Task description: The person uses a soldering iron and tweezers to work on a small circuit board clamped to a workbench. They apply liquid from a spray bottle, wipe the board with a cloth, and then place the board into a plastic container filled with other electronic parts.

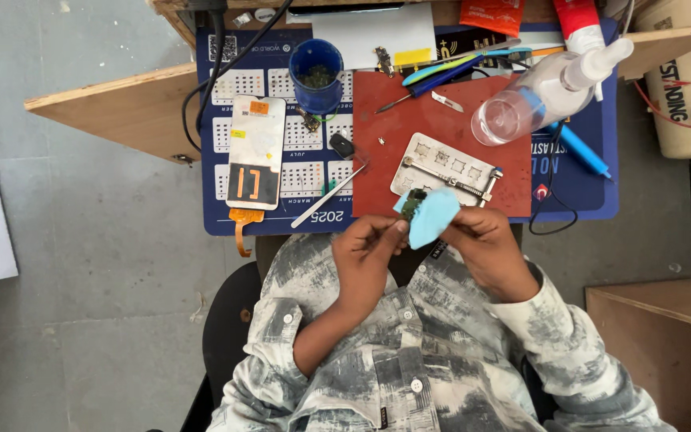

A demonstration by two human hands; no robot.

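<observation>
Head view showed us both hands working close together at the near edge of the red mat [441, 120]. Our left hand [369, 252] had fingers pinched shut on a small green circuit board [413, 204], held up just above the mat's edge. Our right hand [481, 244] gripped a light blue cloth [433, 216], pressed against that board. We judged the board light, stiff and fragile, best held by its bare edges, never the components. The cloth looked soft and limp, easy to bunch. Just beyond sat a metal holding fixture [445, 172], a clear spray bottle [541, 96] lay to the right, and a blue cup [316, 76] and phone screen [256, 152] stood left.
</observation>
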